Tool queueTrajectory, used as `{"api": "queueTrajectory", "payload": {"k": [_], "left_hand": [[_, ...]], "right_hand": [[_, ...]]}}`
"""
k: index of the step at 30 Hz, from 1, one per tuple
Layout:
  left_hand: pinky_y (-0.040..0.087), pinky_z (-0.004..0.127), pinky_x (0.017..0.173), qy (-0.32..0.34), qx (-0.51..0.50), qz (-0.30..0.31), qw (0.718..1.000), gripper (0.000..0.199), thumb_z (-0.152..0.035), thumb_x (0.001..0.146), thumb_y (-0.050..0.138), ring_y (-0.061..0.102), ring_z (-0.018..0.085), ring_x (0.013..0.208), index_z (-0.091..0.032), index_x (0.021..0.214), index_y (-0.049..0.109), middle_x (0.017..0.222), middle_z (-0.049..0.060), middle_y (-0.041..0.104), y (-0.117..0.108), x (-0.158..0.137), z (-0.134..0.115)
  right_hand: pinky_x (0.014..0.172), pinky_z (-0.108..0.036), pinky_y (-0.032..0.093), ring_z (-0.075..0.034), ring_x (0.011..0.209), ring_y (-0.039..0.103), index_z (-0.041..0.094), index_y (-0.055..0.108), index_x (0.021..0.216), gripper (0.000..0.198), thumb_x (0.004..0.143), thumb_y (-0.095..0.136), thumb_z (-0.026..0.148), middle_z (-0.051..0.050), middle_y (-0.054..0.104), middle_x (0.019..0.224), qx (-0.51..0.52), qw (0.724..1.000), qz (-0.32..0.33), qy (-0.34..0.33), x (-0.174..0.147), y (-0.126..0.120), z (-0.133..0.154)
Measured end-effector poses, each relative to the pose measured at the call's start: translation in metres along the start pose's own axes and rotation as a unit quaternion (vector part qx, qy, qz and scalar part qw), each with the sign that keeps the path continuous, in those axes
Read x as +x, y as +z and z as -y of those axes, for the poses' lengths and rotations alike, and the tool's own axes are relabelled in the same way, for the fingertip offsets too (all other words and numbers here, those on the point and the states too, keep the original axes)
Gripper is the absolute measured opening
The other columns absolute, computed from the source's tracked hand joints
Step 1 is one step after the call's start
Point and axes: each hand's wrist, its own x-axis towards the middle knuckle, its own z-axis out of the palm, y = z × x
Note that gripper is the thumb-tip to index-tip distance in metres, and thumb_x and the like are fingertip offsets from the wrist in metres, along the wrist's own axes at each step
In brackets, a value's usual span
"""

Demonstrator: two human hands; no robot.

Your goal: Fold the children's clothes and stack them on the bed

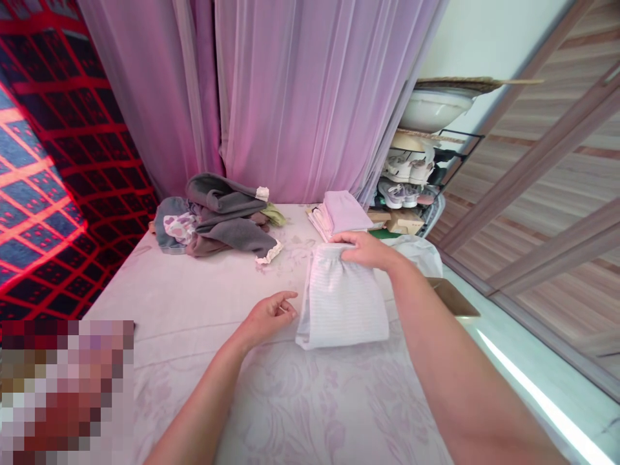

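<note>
A pair of folded white ribbed pants point(346, 300) with a gathered elastic waist stands out from the flower-patterned sheet, its waistband at the top. My right hand point(363, 250) pinches that waistband at its upper right. Just off the left edge of the pants is my left hand point(274, 315), index finger stretched out and the other fingers loosely curled, with nothing in it. Behind the pants lies a stack of folded clothes point(341, 213) with a pale pink piece on top. To the far left is a loose heap of dark grey clothes point(227, 216) with cream frilled cuffs.
The bed point(194, 290) reaches back to a pink-purple curtain point(300, 103). Along the left hangs a dark cloth with a red grid point(82, 123). A shoe rack point(411, 171) with a white basin point(433, 110) above it stands at the right, beside a wood-patterned sliding wardrobe point(533, 148).
</note>
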Motion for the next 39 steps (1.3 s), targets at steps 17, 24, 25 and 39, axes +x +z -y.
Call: {"api": "queueTrajectory", "payload": {"k": [17, 24, 25, 39], "left_hand": [[0.046, 0.037, 0.090, 0.055, 0.285, -0.024, 0.957, 0.046, -0.033, 0.081, 0.058, 0.061, 0.024, 0.103, -0.024, 0.126, 0.059, 0.113, 0.007, 0.067, 0.048, -0.005, -0.011], [0.045, 0.036, 0.088, 0.059, 0.318, -0.031, 0.946, 0.053, -0.039, 0.082, 0.059, 0.061, 0.023, 0.098, -0.021, 0.131, 0.055, 0.103, 0.007, 0.069, 0.055, -0.004, -0.010], [0.045, 0.037, 0.088, 0.056, 0.327, -0.037, 0.943, 0.053, -0.038, 0.082, 0.058, 0.061, 0.023, 0.098, -0.021, 0.132, 0.054, 0.103, 0.007, 0.069, 0.058, -0.003, -0.010], [0.048, 0.031, 0.089, -0.085, 0.260, -0.112, 0.955, 0.060, -0.043, 0.084, 0.052, 0.064, 0.020, 0.103, -0.023, 0.140, 0.047, 0.115, 0.006, 0.068, 0.045, 0.050, -0.016]], "right_hand": [[0.089, -0.034, 0.046, -0.022, 0.099, 0.062, 0.017, 0.062, 0.121, 0.041, 0.088, 0.043, 0.032, -0.009, 0.069, 0.108, -0.133, 0.936, -0.247, 0.212, -0.083, 0.112, -0.094], [0.070, -0.028, 0.044, -0.019, 0.075, 0.063, 0.022, 0.067, 0.113, 0.040, 0.084, 0.047, 0.042, -0.004, 0.071, 0.084, -0.059, 0.929, -0.251, 0.267, -0.096, 0.119, -0.101], [0.070, -0.028, 0.044, -0.019, 0.075, 0.063, 0.022, 0.067, 0.112, 0.040, 0.083, 0.046, 0.040, -0.004, 0.071, 0.084, -0.048, 0.928, -0.271, 0.253, -0.095, 0.121, -0.102], [0.076, -0.029, 0.044, -0.020, 0.087, 0.065, 0.021, 0.062, 0.117, 0.039, 0.088, 0.045, 0.040, -0.007, 0.072, 0.101, -0.023, 0.950, -0.198, 0.243, -0.080, 0.105, -0.100]]}}
